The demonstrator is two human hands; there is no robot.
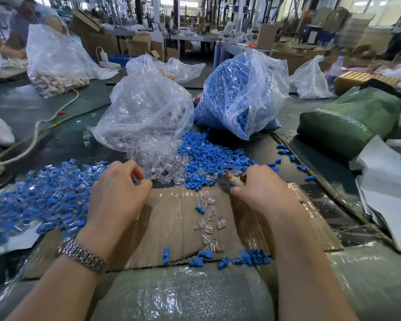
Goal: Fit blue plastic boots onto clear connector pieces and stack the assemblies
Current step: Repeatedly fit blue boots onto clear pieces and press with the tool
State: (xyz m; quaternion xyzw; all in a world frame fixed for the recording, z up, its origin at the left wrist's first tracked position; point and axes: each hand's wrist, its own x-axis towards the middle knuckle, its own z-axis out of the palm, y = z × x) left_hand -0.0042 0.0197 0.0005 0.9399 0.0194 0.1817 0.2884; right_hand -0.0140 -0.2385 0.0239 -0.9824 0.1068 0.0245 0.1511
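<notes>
Clear connector pieces (158, 167) | left hand (118, 193) pinching one | right hand (262, 191) curled

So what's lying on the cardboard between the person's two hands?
In the head view, between the left hand and right hand, the cardboard carries a loose trail of clear connector pieces and one blue boot.

The green bag (347, 121) carries pale lettering ending in "Panda".

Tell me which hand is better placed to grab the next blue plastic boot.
Probably the right hand: the loose blue plastic boots lie just beyond its fingers. The left hand sits by the finished assemblies.
</notes>
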